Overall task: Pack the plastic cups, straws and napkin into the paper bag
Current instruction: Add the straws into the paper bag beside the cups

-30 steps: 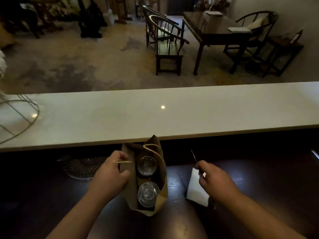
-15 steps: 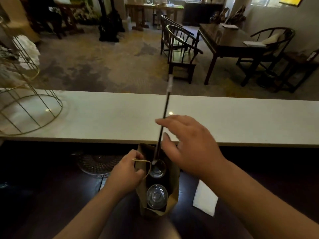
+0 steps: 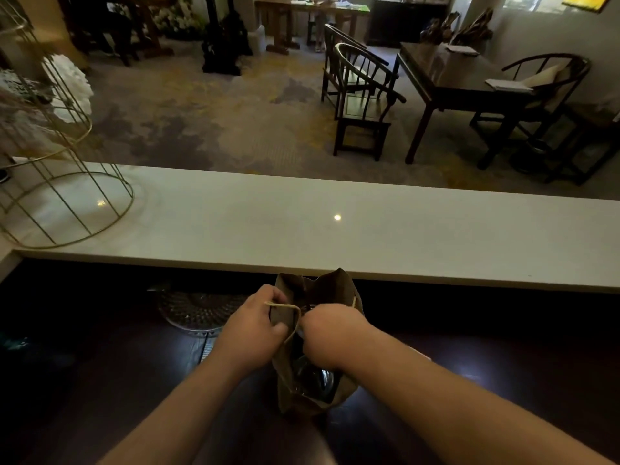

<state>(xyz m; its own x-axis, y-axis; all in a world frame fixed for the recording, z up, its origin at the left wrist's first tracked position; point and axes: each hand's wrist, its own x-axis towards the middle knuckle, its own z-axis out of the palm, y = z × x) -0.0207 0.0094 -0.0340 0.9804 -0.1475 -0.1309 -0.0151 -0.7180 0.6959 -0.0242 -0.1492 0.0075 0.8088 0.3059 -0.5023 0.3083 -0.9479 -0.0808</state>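
With the left hand (image 3: 253, 328) pinching the rim and cord handle of the paper bag (image 3: 335, 288), upright on the near dark counter (image 3: 100, 364), ease the right hand (image 3: 330, 333), fingers hidden inside the mouth, grip indeterminable, down beside the plastic cup (image 3: 315, 380).

A gold wire stand (image 3: 63, 182) sits on the white counter (image 3: 335, 229); a patterned glass dish (image 3: 198, 312) lies on the dark table (image 3: 100, 380).

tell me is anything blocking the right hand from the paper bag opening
Nothing visible does. The left hand grips the paper bag by its rim and holds the mouth open. The right hand is at the opening, above a plastic cup inside.
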